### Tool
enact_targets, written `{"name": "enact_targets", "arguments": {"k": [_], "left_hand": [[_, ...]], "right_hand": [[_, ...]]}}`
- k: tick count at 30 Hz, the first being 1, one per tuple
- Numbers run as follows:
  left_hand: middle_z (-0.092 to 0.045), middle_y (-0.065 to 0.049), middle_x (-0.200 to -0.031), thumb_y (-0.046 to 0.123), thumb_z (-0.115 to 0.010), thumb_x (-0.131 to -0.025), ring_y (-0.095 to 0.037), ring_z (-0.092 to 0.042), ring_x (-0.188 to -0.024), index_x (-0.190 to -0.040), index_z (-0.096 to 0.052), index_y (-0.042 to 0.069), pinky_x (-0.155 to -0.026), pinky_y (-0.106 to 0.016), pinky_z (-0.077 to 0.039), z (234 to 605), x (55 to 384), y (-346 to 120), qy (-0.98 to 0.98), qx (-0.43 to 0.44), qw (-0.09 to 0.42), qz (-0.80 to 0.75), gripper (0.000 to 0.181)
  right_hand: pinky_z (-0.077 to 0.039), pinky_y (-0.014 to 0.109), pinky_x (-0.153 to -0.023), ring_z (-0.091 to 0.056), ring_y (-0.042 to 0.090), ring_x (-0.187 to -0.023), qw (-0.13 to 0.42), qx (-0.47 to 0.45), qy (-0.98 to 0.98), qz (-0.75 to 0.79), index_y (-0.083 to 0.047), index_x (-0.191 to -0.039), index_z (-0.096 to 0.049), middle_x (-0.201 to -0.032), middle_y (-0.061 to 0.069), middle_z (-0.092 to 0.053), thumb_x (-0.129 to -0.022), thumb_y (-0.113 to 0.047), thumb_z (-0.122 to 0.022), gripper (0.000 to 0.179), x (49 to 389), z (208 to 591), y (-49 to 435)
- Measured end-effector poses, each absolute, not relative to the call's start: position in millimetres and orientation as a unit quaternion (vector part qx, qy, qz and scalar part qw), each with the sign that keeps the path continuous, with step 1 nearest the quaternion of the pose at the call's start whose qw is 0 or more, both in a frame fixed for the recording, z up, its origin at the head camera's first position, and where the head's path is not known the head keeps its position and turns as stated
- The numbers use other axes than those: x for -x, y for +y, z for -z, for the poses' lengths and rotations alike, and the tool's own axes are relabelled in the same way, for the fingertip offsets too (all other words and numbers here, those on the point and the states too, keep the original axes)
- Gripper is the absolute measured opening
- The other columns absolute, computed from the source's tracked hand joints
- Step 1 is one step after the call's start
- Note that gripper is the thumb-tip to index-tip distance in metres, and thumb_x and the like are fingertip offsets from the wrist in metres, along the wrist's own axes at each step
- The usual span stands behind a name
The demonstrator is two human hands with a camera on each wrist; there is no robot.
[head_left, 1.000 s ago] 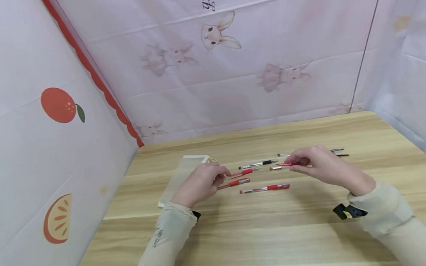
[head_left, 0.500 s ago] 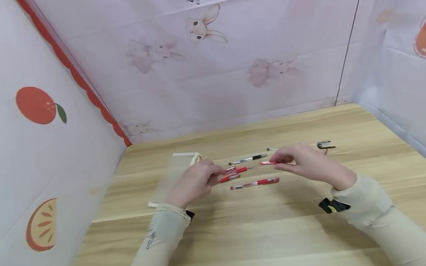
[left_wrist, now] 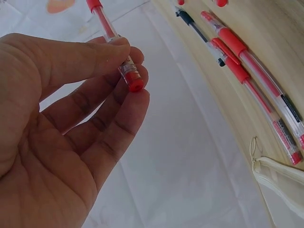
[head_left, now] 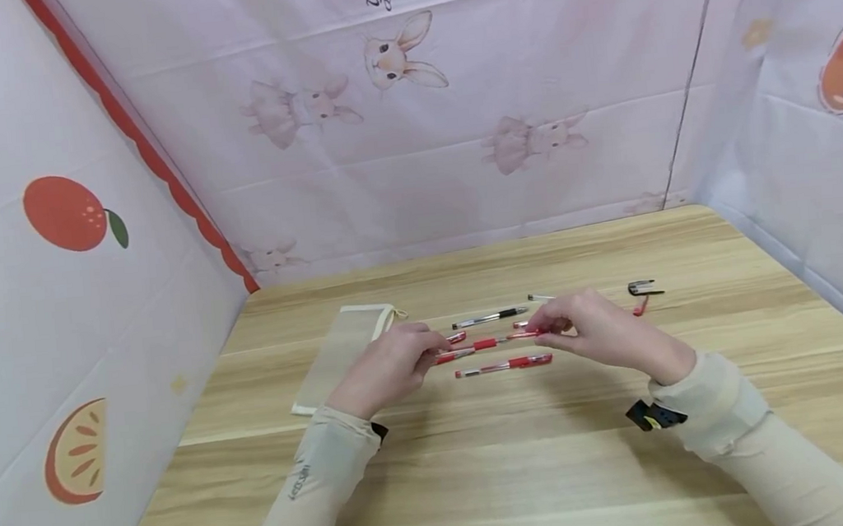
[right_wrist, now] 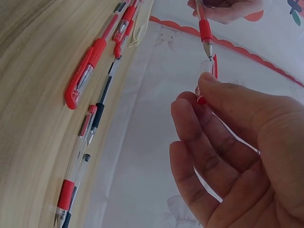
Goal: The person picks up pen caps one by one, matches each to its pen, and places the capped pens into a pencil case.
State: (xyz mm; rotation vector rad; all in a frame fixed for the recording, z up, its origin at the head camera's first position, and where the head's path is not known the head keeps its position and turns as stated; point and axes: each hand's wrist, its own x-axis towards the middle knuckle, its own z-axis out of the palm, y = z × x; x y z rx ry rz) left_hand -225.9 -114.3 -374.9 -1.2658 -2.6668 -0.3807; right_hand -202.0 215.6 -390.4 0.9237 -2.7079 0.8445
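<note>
Pen point(head_left: 483, 344) and cap point(right_wrist: 209, 70) look light, stiff and slick to me, best pinched near their ends. My left hand point(head_left: 388, 369) pinches the pen's rear end, tip pointing to three o'clock above the bench point(head_left: 526, 453); my right hand point(head_left: 598, 333) pinches the clear cap just off that tip. Spare pens point(head_left: 504, 365) lie at six o'clock below.

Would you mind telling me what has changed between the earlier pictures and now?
The left hand has lifted a red pen off the table. The right hand has brought its cap leftward, close to the pen's tip. The capped red pen, black pen and pouch have stayed put.
</note>
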Motion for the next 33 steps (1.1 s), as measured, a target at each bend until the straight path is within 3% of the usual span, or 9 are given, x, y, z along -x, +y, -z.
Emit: {"name": "enact_targets", "arguments": {"k": [5,11,33], "left_hand": [[-0.078,0.0,-0.1,-0.002,-0.074,-0.096,-0.014,-0.07,-0.087,-0.109,-0.083,0.014,-0.078,-0.028,-0.06,376,226,-111,-0.884,0.441,0.099,0.12,0.023],[-0.077,-0.002,-0.094,-0.001,-0.075,-0.095,-0.013,-0.068,-0.08,-0.106,-0.083,0.012,-0.072,-0.024,-0.057,380,226,-106,-0.877,0.453,0.117,0.107,0.019],[-0.078,0.0,-0.102,-0.002,-0.074,-0.096,-0.014,-0.07,-0.086,-0.111,-0.082,0.011,-0.076,-0.026,-0.059,389,223,-99,-0.885,0.444,0.092,0.105,0.021]], "right_hand": [[-0.059,0.023,-0.071,-0.069,0.003,-0.082,0.055,-0.299,-0.907,-0.293,-0.011,-0.114,-0.081,-0.102,-0.003,-0.081,-0.096,-0.012,-0.081,0.018,201,391,211],[-0.057,0.022,-0.07,-0.066,0.001,-0.081,0.053,-0.306,-0.909,-0.278,-0.014,-0.113,-0.081,-0.102,-0.006,-0.079,-0.096,-0.013,-0.081,0.017,200,392,208],[-0.057,0.026,-0.069,-0.062,0.0,-0.081,0.054,-0.317,-0.906,-0.274,-0.015,-0.109,-0.081,-0.098,-0.009,-0.077,-0.096,-0.011,-0.081,0.014,202,399,202]]}}
